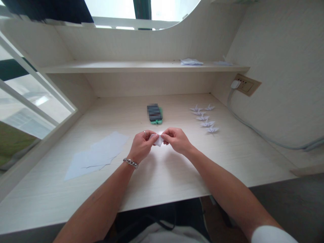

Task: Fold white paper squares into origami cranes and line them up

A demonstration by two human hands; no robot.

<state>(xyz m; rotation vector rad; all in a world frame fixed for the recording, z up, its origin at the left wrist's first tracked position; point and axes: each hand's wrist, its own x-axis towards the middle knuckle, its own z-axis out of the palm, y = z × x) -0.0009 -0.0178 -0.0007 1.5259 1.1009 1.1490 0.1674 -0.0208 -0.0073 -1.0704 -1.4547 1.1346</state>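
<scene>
On the left, the loose white sheets (101, 152) could be pushed out of place if bumped by the left hand (141, 145). In the middle, the folded paper (159, 141) could be torn if pulled too hard from both sides. To the right, the paper cranes (208, 124) could be knocked over if brushed by the right hand (178, 139). The folded paper is pinched between both hands' fingertips, over the desk (162, 182), with one corner poking out toward the near side
</scene>
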